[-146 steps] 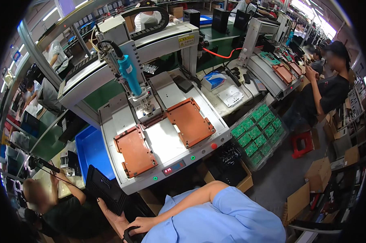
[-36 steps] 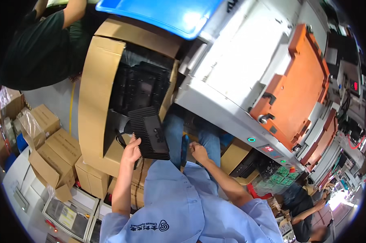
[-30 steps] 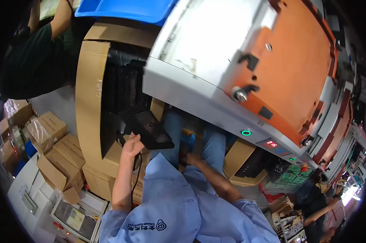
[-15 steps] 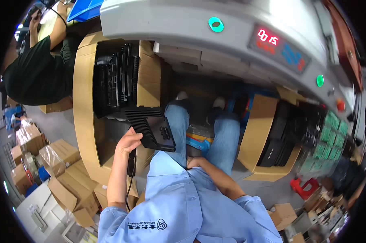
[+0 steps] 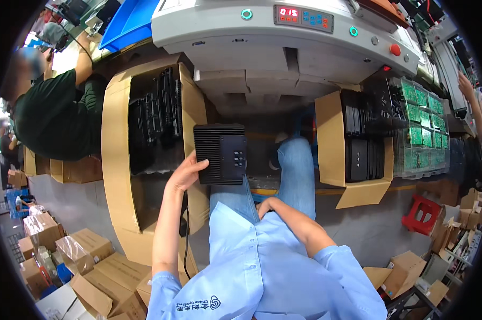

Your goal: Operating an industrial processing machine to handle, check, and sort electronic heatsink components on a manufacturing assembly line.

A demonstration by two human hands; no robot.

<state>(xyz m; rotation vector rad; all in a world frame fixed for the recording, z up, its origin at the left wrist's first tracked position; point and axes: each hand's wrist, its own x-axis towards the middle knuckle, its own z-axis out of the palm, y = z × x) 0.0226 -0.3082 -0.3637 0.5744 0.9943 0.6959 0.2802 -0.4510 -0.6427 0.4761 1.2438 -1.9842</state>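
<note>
A black finned metal housing (image 5: 233, 154) is in my left hand (image 5: 186, 172), gripped at its left edge with the thumb on top. It hangs over my left thigh, with ribs along its left part and a cluster of round spots on its smooth right part. My right hand (image 5: 266, 207) rests in my lap at the shirt hem, its fingers mostly hidden. Just left of the housing stands an open cardboard box (image 5: 115, 154) holding several black ribbed parts (image 5: 155, 112) on edge.
At the right, another cardboard box (image 5: 330, 140) holds black housings (image 5: 364, 160), beside clear trays of green circuit boards (image 5: 423, 125). Ahead is a grey machine (image 5: 198, 24) with lit buttons and a display. A co-worker (image 5: 54, 117) sits at the left; a red stool (image 5: 421, 214) stands right.
My left hand has moved right and slightly forward with the housing, which has turned from tilted to nearly square. My head view has swung, bringing more of the machine into sight.
</note>
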